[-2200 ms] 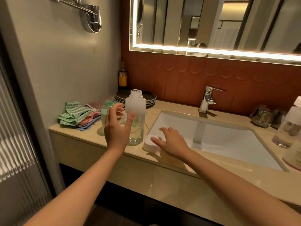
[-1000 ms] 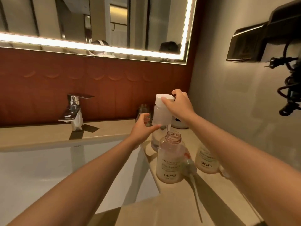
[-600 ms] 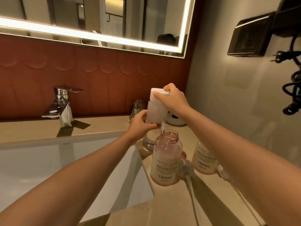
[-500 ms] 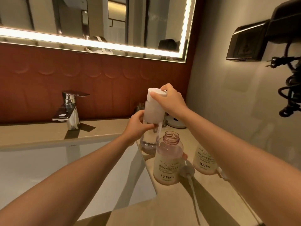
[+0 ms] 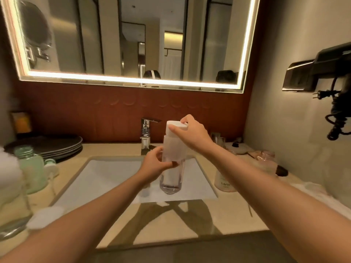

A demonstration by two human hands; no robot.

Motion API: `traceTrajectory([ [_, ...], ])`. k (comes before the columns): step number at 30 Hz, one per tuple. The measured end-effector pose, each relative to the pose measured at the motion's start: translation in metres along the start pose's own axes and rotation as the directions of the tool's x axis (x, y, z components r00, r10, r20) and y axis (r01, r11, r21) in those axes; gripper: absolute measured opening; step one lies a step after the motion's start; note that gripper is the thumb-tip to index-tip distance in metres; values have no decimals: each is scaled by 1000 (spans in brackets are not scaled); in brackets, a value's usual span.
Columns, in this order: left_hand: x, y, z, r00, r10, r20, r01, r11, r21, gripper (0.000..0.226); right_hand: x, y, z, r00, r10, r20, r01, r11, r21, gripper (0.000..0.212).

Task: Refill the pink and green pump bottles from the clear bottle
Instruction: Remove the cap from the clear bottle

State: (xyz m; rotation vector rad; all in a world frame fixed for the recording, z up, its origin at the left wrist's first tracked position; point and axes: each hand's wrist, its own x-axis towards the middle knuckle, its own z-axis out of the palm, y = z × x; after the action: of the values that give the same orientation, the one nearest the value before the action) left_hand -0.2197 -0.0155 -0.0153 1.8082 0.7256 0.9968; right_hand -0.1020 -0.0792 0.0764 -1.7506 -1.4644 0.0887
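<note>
Head-camera view, looking forward and down over a bathroom sink [image 5: 106, 179] set into a beige table [image 5: 190, 219]. Both bare arms reach forward and meet at a clear bottle [image 5: 172, 168], held upright in the air above the right part of the basin. The left hand [image 5: 156, 164] is wrapped around the bottle's middle from the left side, fingers curled onto its front. The right hand [image 5: 191, 133] comes from the right and grips the white cap [image 5: 175, 127] at the top of the bottle, thumb on the near edge and fingers over the far side. The upper half of the bottle looks frosted, the lower half see-through. A green bottle [image 5: 33, 171] stands on the table at the far left, well apart from both hands, its neck open, and a round pale green piece [image 5: 50, 165] lies just beside it on the right. On the table to the right of the sink, partly hidden behind the right forearm, stands a pinkish bottle [image 5: 225, 182] with a printed label; another pale pink bottle [image 5: 266, 161] stands farther back near the wall. A chrome faucet [image 5: 146, 133] rises behind the held bottle, dark plates [image 5: 53, 146] are stacked at back left, and a lit mirror [image 5: 131, 40] hangs above.
</note>
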Motion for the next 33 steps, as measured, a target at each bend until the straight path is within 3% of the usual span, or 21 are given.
traceTrajectory([
  [8, -71, -12, -36, 1000, 1, -27, -1, 1000, 16, 61, -57, -35, 27, 995, -74, 63, 77, 996, -41, 47],
  [15, -80, -21, -39, 998, 5, -58, -2, 999, 47, 63, -64, -38, 30, 984, -128, 123, 134, 990, -40, 48],
  [20, -80, -25, -36, 997, -5, -82, 12, 997, 77, 67, -51, -44, 29, 993, -105, 55, 109, 992, -64, 68],
  [23, -80, -26, -35, 996, -5, -91, 12, 997, 81, 65, -40, -51, 27, 990, -114, 86, 133, 957, -256, 77],
  [26, -79, -26, -37, 996, 3, -90, 7, 994, 105, 66, -35, -57, 25, 967, -159, 200, 230, 883, -408, 66],
  [30, -80, -27, -37, 996, 8, -87, 2, 994, 113, 68, -34, -59, 17, 927, -142, 348, 221, 955, -200, 48],
  [33, -80, -27, -38, 996, 18, -84, -8, 993, 118, 67, -32, -63, 8, 881, -86, 464, 144, 985, -91, 54],
])
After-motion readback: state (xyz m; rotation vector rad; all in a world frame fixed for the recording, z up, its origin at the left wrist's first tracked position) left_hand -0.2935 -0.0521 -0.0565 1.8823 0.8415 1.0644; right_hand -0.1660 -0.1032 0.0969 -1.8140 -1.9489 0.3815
